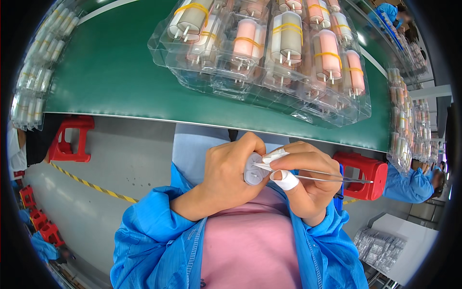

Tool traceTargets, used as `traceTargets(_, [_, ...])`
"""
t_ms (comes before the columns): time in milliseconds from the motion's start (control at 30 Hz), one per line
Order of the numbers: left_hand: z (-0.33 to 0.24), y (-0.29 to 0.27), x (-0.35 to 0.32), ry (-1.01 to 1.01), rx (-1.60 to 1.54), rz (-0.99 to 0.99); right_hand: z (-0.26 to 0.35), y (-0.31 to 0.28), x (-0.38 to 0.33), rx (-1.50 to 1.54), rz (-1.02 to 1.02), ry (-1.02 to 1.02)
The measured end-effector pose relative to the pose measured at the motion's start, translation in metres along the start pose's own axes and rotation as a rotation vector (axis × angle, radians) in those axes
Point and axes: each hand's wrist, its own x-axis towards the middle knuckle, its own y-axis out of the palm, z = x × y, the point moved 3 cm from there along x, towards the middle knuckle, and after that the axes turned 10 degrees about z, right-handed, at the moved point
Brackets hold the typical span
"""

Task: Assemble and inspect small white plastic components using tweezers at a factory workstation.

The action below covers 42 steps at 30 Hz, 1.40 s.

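Via the head view I log the left hand [226, 166] curled around a pale grey cylinder bundle [253, 177], end faces up, just off the near edge of the green bench [113, 72]. Right hand [315, 166], thumb and index taped white, pinches metal tweezers [333, 178]; tips at the bundle's end, contact I cannot tell. Clear plastic trays [209, 83] of banded pink and grey cylinders [290, 41] sit near that edge.

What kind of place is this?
Probably a factory workroom: there's a long green workbench, clear plastic trays of banded cylinders, and another person in blue at the right.
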Motion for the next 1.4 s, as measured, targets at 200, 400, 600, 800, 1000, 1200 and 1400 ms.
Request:
traceTargets(200, [0.002,0.003,-0.003,0.015,0.014,-0.002,0.000,0.004,0.003,-0.057,0.023,-0.035])
traceTargets(400, [0.006,0.002,-0.001,0.022,0.135,0.022,0.005,0.005,0.008,-0.162,0.075,-0.066])
traceTargets(600, [0.003,-0.001,0.001,0.015,-0.025,0.015,-0.004,-0.001,-0.001,0.074,-0.057,-0.002])
traceTargets(800, [0.003,0.000,0.000,0.028,-0.107,0.031,0.000,-0.001,0.000,0.041,-0.014,-0.026])
traceTargets(1000, [0.003,-0.001,0.000,0.046,-0.114,0.023,0.003,0.000,0.002,0.020,0.010,-0.034])
traceTargets(1200, [0.002,-0.001,0.000,0.063,-0.090,0.021,0.004,0.000,0.004,-0.035,0.059,-0.071])
traceTargets(1400, [-0.002,-0.003,0.001,0.086,-0.055,0.037,-0.003,-0.004,0.004,0.016,0.087,-0.116])
